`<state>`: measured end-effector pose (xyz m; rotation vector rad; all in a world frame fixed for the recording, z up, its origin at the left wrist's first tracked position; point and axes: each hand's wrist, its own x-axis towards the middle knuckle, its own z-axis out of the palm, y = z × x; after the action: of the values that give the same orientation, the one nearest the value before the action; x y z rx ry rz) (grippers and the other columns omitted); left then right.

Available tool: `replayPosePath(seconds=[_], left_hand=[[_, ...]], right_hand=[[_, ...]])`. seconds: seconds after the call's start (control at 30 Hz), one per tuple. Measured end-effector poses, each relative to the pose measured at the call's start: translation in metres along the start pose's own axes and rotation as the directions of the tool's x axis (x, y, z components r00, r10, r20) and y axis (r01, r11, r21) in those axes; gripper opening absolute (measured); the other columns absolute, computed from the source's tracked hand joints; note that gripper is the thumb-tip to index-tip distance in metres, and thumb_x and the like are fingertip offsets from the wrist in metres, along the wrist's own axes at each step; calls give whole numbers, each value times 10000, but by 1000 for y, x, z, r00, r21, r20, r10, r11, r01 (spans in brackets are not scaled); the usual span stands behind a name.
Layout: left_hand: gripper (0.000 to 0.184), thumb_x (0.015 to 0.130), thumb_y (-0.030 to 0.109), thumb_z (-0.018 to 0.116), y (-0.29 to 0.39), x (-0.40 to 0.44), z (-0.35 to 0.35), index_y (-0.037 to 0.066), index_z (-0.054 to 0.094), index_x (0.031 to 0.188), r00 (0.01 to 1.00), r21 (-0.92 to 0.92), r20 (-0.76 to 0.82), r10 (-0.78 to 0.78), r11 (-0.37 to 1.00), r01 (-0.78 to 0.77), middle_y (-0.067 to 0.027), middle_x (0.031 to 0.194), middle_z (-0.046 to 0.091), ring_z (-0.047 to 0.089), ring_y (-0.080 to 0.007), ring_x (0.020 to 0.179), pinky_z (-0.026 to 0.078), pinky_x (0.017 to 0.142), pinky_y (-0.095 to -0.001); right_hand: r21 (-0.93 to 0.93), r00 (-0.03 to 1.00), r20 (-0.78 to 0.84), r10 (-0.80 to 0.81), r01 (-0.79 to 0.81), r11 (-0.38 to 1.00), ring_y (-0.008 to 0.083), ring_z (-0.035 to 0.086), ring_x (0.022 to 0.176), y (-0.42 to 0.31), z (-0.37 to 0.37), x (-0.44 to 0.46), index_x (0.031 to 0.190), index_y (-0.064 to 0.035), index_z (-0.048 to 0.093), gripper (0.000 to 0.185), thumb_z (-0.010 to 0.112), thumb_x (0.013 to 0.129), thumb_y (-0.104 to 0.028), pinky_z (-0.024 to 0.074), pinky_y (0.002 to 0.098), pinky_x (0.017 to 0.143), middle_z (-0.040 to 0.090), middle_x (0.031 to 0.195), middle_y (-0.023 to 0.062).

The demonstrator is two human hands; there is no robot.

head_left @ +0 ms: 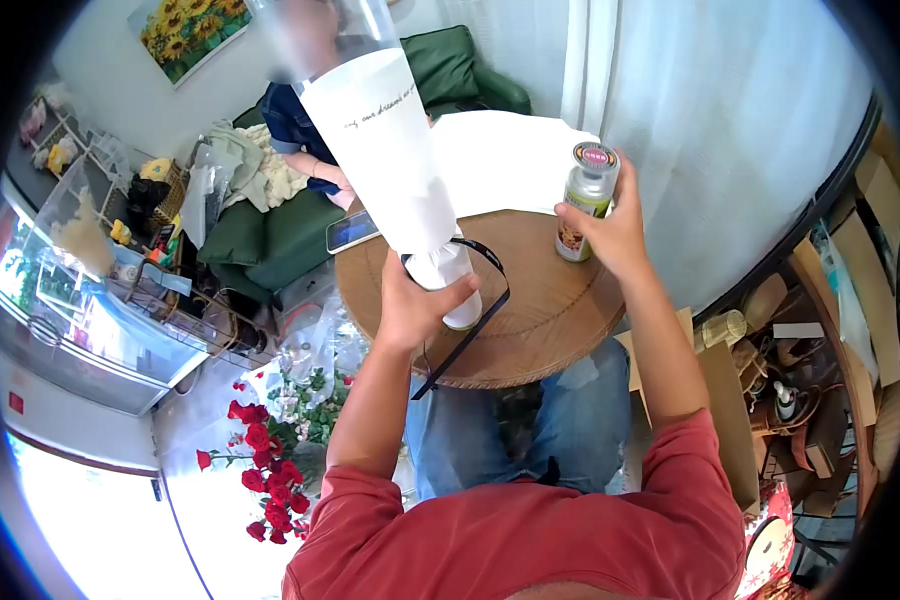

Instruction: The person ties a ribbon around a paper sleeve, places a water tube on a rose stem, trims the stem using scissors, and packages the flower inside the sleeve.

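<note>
My left hand (pixel 410 305) is closed around the gathered lower part of a tall white bouquet wrapper (pixel 390 160), which stands tilted on the round table. Handwriting-style lettering runs across its white part, and its top is clear plastic. A black ribbon (pixel 485 335) hangs from the narrow neck beside my fingers. With thumb and fingers around its side, my right hand (pixel 615 225) grips a clear-topped can (pixel 576 240) with a green and brown label and a round sticker on its lid. The can is at the table's right side. Whatever the wrapper contains cannot be made out.
On the round wooden table (pixel 545 330) lie white sheets (pixel 510 150) and a phone (pixel 352 231) at its left edge. Another person sits on the green sofa (pixel 295 235) beyond. Red roses (pixel 270 470) stand low at left. Cardboard boxes (pixel 725 420) and a cluttered shelf are at right.
</note>
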<state>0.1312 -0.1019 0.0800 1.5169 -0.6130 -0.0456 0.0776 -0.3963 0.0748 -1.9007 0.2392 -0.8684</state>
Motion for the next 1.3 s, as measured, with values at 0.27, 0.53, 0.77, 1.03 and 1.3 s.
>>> replayPosePath(seconds=[0.27,0.53,0.77,1.03,1.3], left_hand=[[754,719,134,922,-22,-7,-12,-4,548,1359,994,-54,96,-52,997,58,-96,1214,665,635,-173,1089,529,950,-361],[581,749,55,900,20,16,-11,-45,604,1238,977,-214,213,-3,975,50,-105,1045,730,698,-178,928,584,851,-346],[470,741,87,898,30,24,-8,-42,668,1130,993,-60,112,24,998,-17,-99,1010,737,693,-162,893,586,810,-342],[449,726,93,899,43,21,-6,-33,687,1101,999,-6,50,-11,1000,11,-93,994,743,703,-172,864,590,802,-343],[406,743,69,889,59,28,-6,-23,704,1093,991,-24,107,80,997,-78,-88,1017,746,707,-167,896,587,823,-338]], right_hand=[[166,882,313,-351,313,935,334,535,1385,-96,58,-60,1531,44,400,1124,964,685,-436,389,439,1186,566,1460,223],[456,828,548,-119,-177,872,272,533,1396,-39,89,-73,1591,28,313,1198,1004,628,-147,412,408,1192,539,1497,204],[361,807,591,-9,-254,897,226,636,1215,-17,95,-99,1534,-4,418,1016,948,669,-48,495,379,1082,653,1342,151],[170,802,596,-47,-68,983,276,676,1172,-35,83,-100,1514,-17,433,983,934,669,-52,520,381,1044,684,1318,172],[117,784,619,-43,-38,992,346,677,1171,-28,87,-100,1517,-32,431,993,938,667,-111,522,394,1035,693,1288,206]])
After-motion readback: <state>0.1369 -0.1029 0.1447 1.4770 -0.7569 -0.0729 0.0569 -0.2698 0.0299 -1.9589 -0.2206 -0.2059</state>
